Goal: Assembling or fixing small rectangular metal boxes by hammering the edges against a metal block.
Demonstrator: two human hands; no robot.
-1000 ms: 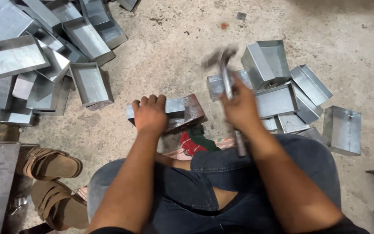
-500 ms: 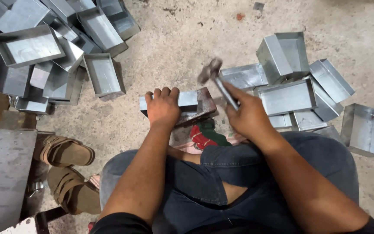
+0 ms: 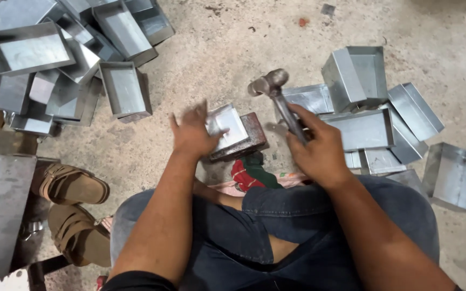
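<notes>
Landmark: rusty steel block [image 3: 246,137] on the floor, ahead of the person's knees.

Left of block: left hand [image 3: 194,132], fingers spread wide, holding nothing, resting at the edge of the small sheet-metal tray [image 3: 226,123] that lies on the block.

Right of block: right hand [image 3: 319,148], fingers wrapped tight on the hammer [image 3: 276,97], head raised.

Risk: spread fingers lie close to the strike spot; a skewed blow could hit them or kick the tray off.

Unclear: left hand blurred; contact with tray uncertain; the tray's near edge is hidden.
</notes>
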